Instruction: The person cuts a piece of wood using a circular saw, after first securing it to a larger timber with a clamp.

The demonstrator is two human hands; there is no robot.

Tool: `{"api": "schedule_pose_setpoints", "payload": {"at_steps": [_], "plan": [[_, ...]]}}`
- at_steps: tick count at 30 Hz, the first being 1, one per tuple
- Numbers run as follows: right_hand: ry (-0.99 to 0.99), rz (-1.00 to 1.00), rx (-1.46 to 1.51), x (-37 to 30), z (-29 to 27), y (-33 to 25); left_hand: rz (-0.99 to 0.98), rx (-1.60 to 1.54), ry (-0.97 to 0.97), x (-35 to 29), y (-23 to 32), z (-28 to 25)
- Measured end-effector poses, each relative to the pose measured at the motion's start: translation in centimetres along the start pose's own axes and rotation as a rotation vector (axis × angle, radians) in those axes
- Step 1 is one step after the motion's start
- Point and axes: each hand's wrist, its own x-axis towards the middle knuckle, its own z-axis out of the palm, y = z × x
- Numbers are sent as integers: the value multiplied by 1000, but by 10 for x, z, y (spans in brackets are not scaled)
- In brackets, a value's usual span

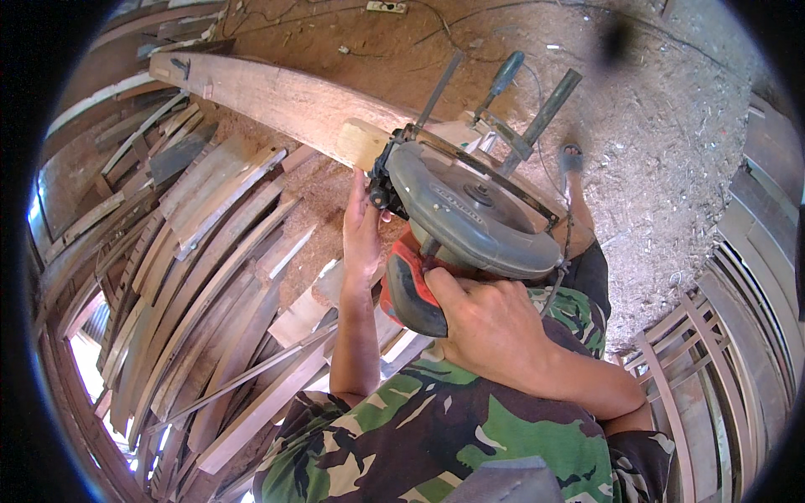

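Note:
My right hand (495,323) is wrapped round the red and black rear handle of a grey circular saw (453,205). The saw's round blade guard faces up, and its base plate lies over the wood. At the front of the saw, my left hand (362,226) grips the near edge of a short pale wooden block (362,144); the saw partly hides its fingers. This block rests on a long, wide wooden plank (268,96). Beyond the saw, a bar clamp (532,126) with a blue handle stands at the plank.
Stacks of curved wooden boards (210,335) fill the left side. Slatted wooden frames (700,377) lean at the right. Sawdust and shavings cover the floor (671,168), where a sandalled foot (572,159) stands. Cables and a power strip (386,7) lie at the far side.

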Motion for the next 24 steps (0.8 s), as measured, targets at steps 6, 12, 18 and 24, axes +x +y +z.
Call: {"api": "schedule_pose_setpoints", "payload": {"at_steps": [6,12,18,24], "plan": [[4,-9,-5,5,-3,-2,-31,15,43,-9,36,16],[-30,-22,15,13,-4,-3,-7,-41,75,-7,39,17],[-73,-6,-12,21,-5,-7,25,-166,20,7,20,2],[-39,-65,18,30,0,-7,35,-176,-19,15,17,-7]]}}
